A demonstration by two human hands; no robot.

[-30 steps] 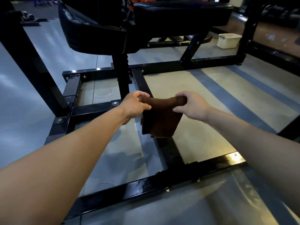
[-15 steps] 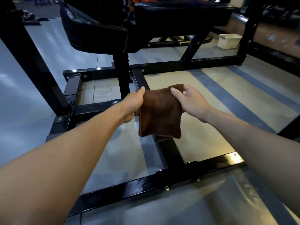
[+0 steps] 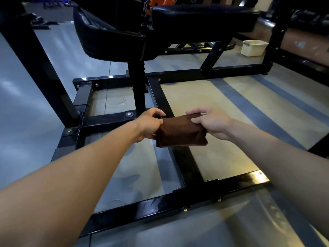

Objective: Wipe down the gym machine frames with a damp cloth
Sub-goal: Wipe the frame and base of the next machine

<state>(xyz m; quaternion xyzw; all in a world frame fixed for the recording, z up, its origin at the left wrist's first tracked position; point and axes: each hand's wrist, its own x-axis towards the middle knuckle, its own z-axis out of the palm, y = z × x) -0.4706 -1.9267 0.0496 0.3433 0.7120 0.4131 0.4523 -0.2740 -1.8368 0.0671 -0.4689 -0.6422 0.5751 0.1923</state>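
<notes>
A brown cloth point(image 3: 181, 132), folded into a short thick pad, is held in the air between both hands above the black centre rail point(image 3: 187, 164) of the gym machine's floor frame. My left hand point(image 3: 148, 123) grips the cloth's left end with curled fingers. My right hand point(image 3: 211, 123) pinches the right end between thumb and fingers. The frame's near crossbar point(image 3: 160, 205) lies on the floor below my forearms and looks glossy. The far crossbar point(image 3: 195, 73) runs behind the black seat post point(image 3: 138, 90).
Two black padded cushions point(image 3: 195, 16) overhang the frame at the top. A thick black upright point(image 3: 41, 68) slants at the left. A white plastic tub point(image 3: 253, 47) sits on the floor at the back right. More black equipment stands along the right edge.
The cloth hung open as a taller rectangle half a second ago; now it is folded shorter and held lower, with both hands gripping its ends.
</notes>
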